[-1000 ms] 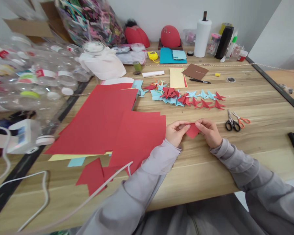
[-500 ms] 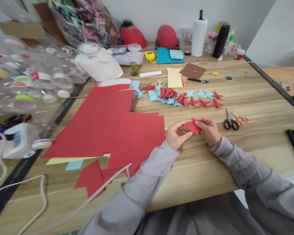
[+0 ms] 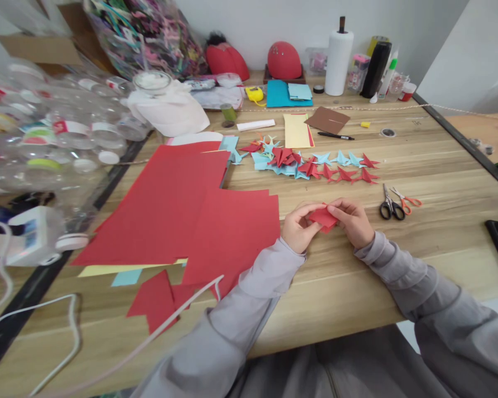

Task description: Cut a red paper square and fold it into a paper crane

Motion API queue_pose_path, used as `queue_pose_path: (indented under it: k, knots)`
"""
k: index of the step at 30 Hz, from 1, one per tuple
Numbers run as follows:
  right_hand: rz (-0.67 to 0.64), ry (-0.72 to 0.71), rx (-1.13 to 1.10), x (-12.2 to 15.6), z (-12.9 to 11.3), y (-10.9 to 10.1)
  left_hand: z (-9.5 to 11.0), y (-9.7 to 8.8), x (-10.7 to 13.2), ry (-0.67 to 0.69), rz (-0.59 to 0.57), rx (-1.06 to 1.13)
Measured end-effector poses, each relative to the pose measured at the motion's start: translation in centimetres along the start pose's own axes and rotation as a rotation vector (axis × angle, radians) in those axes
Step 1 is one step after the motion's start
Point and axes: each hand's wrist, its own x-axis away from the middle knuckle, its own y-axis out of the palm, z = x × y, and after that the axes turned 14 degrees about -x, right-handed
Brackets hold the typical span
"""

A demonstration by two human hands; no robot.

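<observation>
A small folded piece of red paper (image 3: 323, 218) is held just above the wooden table (image 3: 419, 254) between both hands. My left hand (image 3: 299, 228) pinches its left side with curled fingers. My right hand (image 3: 352, 221) grips its right side, fingers closed over the fold. Large red paper sheets (image 3: 182, 210) lie just left of my left hand. A row of folded red and light blue paper figures (image 3: 311, 165) lies beyond the hands.
Two pairs of scissors (image 3: 394, 204) lie right of my right hand. Plastic bottles (image 3: 45, 138) crowd the left side. A paper towel roll (image 3: 337, 55), black bottle (image 3: 375, 69), red rounded objects (image 3: 284, 61) and a pen (image 3: 336, 136) stand at the back. A white cable (image 3: 70, 326) crosses the front left.
The red paper piece has been folded smaller and flatter between the fingers; the hands stayed in nearly the same place. The view shifted slightly.
</observation>
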Motion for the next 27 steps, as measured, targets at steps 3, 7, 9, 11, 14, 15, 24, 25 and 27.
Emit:
queue_pose_path:
  k: [3,7,9,11,14,15,24,25,27]
  knots:
    - [-0.043,-0.002,0.035,0.07,-0.04,-0.03,-0.18,-0.01,-0.08,-0.032,0.059,-0.064]
    - [-0.107,-0.005,0.06,0.37,-0.42,0.38,-0.59,0.15,-0.11,-0.116,0.134,-0.027]
    - [-0.121,-0.007,0.06,0.5,-0.58,0.65,-0.62,0.25,-0.12,-0.131,0.159,-0.028]
    - [-0.114,-0.011,0.055,0.53,-0.57,0.81,-0.56,0.32,-0.11,-0.126,0.173,-0.05]
    - [-0.089,-0.037,0.07,0.45,-0.36,0.77,-0.5,0.39,-0.06,-0.074,0.16,-0.075]
    - [-0.082,-0.05,0.081,0.42,-0.27,0.72,-0.51,0.4,-0.04,-0.058,0.153,-0.073]
    - [-0.064,-0.135,0.11,0.46,-0.21,0.67,-0.62,0.34,0.09,0.026,0.167,-0.12]
    - [-0.061,-0.138,0.119,0.46,-0.21,0.68,-0.59,0.31,0.09,0.024,0.168,-0.128]
    - [-0.049,-0.142,0.135,0.48,-0.2,0.69,-0.5,0.25,0.08,0.012,0.171,-0.135]
